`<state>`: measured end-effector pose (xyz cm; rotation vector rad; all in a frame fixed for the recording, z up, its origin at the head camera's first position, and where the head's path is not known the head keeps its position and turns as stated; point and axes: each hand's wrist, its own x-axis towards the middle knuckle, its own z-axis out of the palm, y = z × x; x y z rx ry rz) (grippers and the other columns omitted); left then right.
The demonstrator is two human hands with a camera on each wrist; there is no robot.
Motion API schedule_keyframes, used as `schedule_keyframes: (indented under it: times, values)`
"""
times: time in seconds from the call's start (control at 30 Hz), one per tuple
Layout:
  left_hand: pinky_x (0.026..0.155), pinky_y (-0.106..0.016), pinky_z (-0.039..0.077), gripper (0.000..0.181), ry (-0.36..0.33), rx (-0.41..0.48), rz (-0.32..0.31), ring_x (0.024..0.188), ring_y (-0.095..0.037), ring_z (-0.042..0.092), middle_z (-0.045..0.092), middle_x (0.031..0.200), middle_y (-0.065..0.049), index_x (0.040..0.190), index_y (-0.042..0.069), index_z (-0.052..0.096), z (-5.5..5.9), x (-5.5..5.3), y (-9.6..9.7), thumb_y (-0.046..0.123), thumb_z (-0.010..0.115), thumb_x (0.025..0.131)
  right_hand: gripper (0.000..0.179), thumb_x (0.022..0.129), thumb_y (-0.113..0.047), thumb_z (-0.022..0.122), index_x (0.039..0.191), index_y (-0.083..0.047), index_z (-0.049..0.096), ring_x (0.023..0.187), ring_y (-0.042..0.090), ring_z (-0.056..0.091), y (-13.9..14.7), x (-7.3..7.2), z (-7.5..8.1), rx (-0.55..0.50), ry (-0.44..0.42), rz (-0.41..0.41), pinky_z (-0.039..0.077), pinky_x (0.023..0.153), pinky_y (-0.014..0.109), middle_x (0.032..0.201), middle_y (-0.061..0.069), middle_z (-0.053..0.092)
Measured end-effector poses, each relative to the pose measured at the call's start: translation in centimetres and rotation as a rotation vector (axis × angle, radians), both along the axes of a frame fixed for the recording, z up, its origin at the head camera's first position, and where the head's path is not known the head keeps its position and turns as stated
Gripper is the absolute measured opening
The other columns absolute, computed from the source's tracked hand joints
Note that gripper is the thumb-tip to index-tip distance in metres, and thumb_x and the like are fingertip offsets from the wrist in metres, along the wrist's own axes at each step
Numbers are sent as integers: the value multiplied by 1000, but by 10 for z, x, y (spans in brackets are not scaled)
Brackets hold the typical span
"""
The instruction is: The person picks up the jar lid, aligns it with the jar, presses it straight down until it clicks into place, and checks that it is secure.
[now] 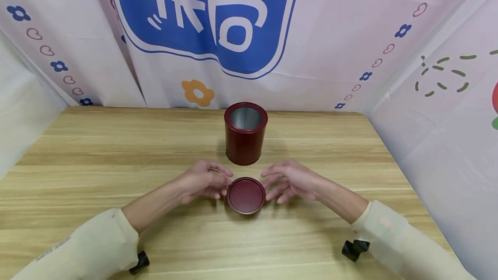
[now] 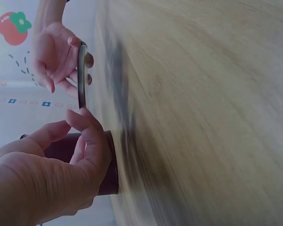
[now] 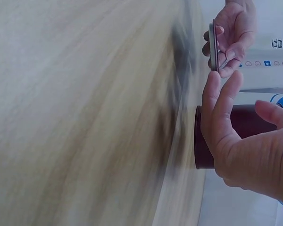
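Note:
A round dark red lid (image 1: 246, 195) is held a little above the table, level between the two hands. My left hand (image 1: 206, 180) holds its left rim with curled fingers. On the opposite rim are the fingertips of my right hand (image 1: 289, 180), its fingers spread and bent less. Seen edge-on in the left wrist view, the lid (image 2: 82, 77) has right fingertips on both sides of it. Just beyond the hands, a dark red tin can (image 1: 244, 144) stands upright, its open top showing a bare metal inside. Neither hand touches the can.
The light wooden table (image 1: 116, 141) ends at a white printed cloth (image 1: 319, 46) behind and at the sides. Black wrist-worn pieces (image 1: 352, 249) hang below the cream sleeves (image 1: 404, 241).

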<state>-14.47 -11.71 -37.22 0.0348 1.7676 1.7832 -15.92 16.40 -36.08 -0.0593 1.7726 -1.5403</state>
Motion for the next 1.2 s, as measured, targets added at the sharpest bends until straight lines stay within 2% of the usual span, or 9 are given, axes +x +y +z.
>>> schedule_keyframes:
  times: [0.33, 0.53, 0.87, 1.2]
  values:
    - [54, -16, 52, 31, 2, -7, 7, 64, -10, 61, 72, 87, -8, 123, -14, 55, 5, -2, 5, -8, 63, 94, 32, 99, -10, 64, 127, 6, 60, 75, 17, 71, -3, -4, 0, 3, 40, -23, 56, 56, 22, 102, 10, 74]
    - [54, -16, 52, 31, 9, -10, 13, 62, -10, 62, 70, 84, -8, 122, -14, 56, 6, -3, 6, -9, 63, 93, 30, 96, -3, 67, 123, 7, 61, 71, 14, 67, -5, -6, 1, -14, 54, -24, 54, 54, 20, 88, 6, 68]
    - [55, -17, 52, 31, 31, 8, 33, 60, -10, 62, 69, 81, -8, 121, -16, 56, 10, -4, 8, -8, 63, 92, 26, 94, 1, 67, 118, 7, 61, 66, 14, 65, -6, -7, 2, -49, 58, -15, 54, 54, 20, 84, 6, 69]
    - [55, -19, 54, 26, 51, 9, 16, 59, -12, 64, 71, 83, -8, 117, -14, 60, 13, -6, 5, -7, 61, 92, 25, 95, 2, 66, 119, 9, 61, 68, 14, 67, -5, -9, 10, -50, 78, -3, 56, 56, 21, 87, 7, 69]
